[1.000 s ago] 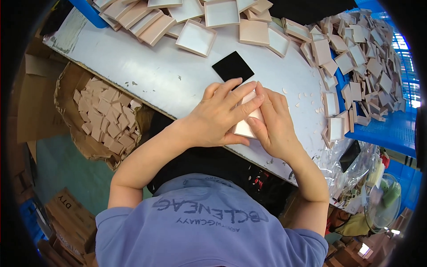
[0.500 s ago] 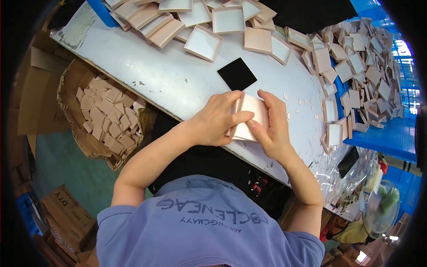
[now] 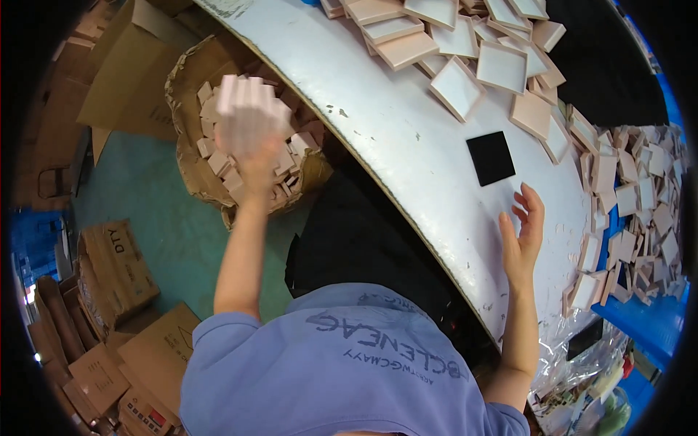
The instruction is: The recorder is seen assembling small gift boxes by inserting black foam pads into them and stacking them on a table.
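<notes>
My left hand (image 3: 256,156) is over a torn cardboard carton (image 3: 182,91) on the left, smeared by motion. A blurred, ridged pale pink shape (image 3: 247,105) like several small boxes lies against its fingers. Whether the fingers grip it or are letting it go, I cannot tell. Beneath are many small pale pink boxes (image 3: 240,185) in the carton. Above the white table (image 3: 407,167), my right hand (image 3: 525,236) is open and holds nothing, its fingers apart and curved. A flat black square (image 3: 491,158) lies on the table just beyond it.
Square pink trays with white insides (image 3: 502,67) are heaped at the table's far side. More pile up in a blue crate (image 3: 651,320) at the right. Clear plastic wrap (image 3: 563,356) lies near the right end. Cardboard boxes (image 3: 120,272) stand on the floor at left.
Both hands were together around a pale pink box over the table. The left has swung away to the carton; the right has separated and opened. The view has shifted leftward.
</notes>
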### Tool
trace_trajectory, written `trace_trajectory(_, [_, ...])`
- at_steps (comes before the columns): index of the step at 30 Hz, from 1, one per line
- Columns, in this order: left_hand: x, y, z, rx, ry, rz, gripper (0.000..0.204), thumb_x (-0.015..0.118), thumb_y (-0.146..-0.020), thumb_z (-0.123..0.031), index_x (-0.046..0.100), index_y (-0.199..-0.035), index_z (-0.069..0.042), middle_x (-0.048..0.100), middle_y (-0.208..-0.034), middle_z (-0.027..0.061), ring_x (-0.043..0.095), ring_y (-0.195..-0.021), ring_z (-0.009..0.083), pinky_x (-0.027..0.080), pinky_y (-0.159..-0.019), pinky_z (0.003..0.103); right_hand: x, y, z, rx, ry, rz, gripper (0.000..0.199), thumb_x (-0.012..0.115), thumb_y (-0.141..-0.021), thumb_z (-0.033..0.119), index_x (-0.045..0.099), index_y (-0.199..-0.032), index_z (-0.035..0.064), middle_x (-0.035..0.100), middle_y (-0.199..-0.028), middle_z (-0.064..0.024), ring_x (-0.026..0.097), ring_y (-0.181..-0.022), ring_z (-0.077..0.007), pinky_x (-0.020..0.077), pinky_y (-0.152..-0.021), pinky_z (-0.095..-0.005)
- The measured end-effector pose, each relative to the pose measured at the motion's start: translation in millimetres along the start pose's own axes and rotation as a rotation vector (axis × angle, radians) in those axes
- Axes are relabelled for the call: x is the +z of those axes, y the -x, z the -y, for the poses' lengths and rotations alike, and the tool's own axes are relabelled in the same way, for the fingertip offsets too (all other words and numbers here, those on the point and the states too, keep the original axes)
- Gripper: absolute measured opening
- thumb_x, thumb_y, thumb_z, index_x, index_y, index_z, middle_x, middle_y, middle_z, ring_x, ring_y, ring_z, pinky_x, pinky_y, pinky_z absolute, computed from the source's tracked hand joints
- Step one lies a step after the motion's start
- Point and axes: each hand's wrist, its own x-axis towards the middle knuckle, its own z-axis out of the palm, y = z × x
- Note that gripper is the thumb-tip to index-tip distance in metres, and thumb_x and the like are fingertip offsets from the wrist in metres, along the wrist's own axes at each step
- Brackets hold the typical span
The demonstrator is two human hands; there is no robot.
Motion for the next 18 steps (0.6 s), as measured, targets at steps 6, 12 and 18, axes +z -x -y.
trace_trajectory(6, [38.5, -27.7, -30.4, 0.121, -0.106, 0.004, 0.075, 0.066, -0.081, -0.012, 0.016, -0.137, -0.002, 0.035, -0.132, 0.0156, 0.035, -0.124, 0.0262, 0.023, -0.107, 0.041, -8.9, -38.0, 7.0, -0.232, 0.358, 0.093, 0.043, 0.062, -0.072, 0.000, 0.056, -0.115, 0.0029, 0.051, -0.122, -0.0169, 0.047, -0.112, -0.0333, 0.0386, -0.095, -0.0378])
trace_trajectory(12, [159.1, 3.8, -109.1, 0.816, -0.506, 0.541, 0.056, 0.069, -0.071, -0.017, 0.049, -0.123, -0.016, 0.043, -0.123, 0.0112, 0.034, -0.121, 0.0305, 0.023, -0.097, 0.046, -3.0, -55.5, -4.3, -0.374, 0.585, 0.163, 0.036, 0.063, -0.070, 0.001, 0.062, -0.106, 0.0039, 0.058, -0.112, -0.0104, 0.050, -0.109, -0.0288, 0.0382, -0.093, -0.0398])
trace_trajectory(18, [194.5, -15.4, -89.5, 0.851, -0.640, 0.565, 0.023, 0.068, -0.069, -0.013, 0.061, -0.091, -0.014, 0.042, -0.127, 0.0137, 0.031, -0.124, 0.0338, 0.023, -0.097, 0.049, 12.2, -54.4, -22.4, -0.549, 0.645, -0.030, 0.021, 0.065, -0.069, 0.001, 0.066, -0.090, 0.0053, 0.065, -0.093, -0.0052, 0.058, -0.091, -0.0241, 0.0448, -0.080, -0.0376])
